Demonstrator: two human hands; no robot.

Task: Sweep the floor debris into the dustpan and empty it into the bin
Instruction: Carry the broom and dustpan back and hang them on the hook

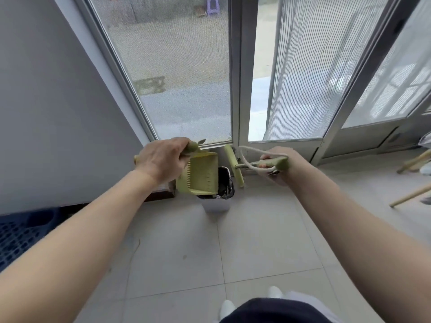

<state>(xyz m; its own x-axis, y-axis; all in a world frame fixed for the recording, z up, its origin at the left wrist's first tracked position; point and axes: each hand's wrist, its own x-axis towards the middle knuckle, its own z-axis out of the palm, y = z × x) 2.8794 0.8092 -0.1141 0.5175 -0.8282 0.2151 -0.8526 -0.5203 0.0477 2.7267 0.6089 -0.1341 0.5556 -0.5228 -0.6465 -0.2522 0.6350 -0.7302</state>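
My left hand (161,159) grips the handle of a yellow-green dustpan (200,176), which is tipped mouth-down over a small white bin (218,203) with a dark liner. The bin stands on the tiled floor by the glass door. My right hand (277,165) holds the green handle of a small broom (235,167), whose pale head hangs upright just right of the bin. A white cord loops around that handle. Whatever lies in the bin is hidden behind the dustpan.
A grey wall (46,101) is on the left with a blue perforated crate (21,231) at its foot. Glass doors (177,78) with a sill lie straight ahead. Wooden legs (410,194) stick in from the right. A thin strand (136,248) lies on the tiles.
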